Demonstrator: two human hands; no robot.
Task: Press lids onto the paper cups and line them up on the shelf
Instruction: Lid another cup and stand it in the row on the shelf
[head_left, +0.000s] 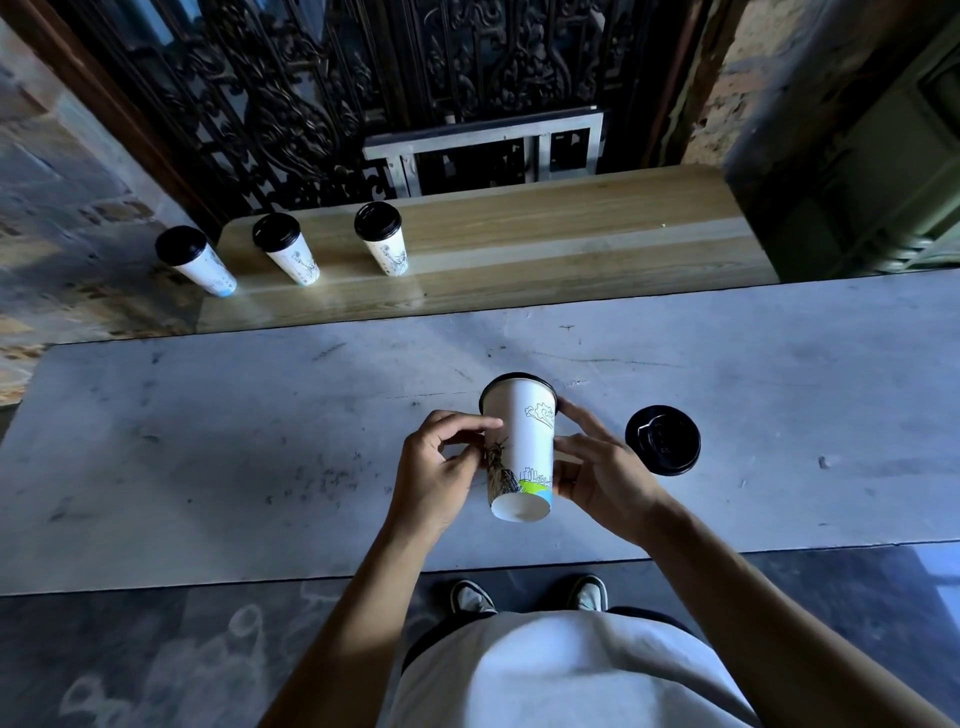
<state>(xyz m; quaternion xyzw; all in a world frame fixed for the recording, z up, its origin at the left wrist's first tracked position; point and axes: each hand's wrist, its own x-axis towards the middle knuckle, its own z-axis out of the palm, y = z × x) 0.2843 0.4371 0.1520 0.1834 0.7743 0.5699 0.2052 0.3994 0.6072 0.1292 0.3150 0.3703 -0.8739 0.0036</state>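
Over grey table (208, 441) | left hand (431, 478) fingers pinch cup (522, 447) | right hand (597, 467) fingers loosely curled around cup side

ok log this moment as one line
both hands hold lidded cup over table | spare lid on table | three lidded cups on shelf

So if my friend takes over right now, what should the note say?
Left hand and right hand both hold the white printed paper cup with a black lid, tilted above the grey worktable.
A spare black plastic lid lies right of it.
Done: three lidded cups stand along the wooden shelf.
Left: set the held cup in line.
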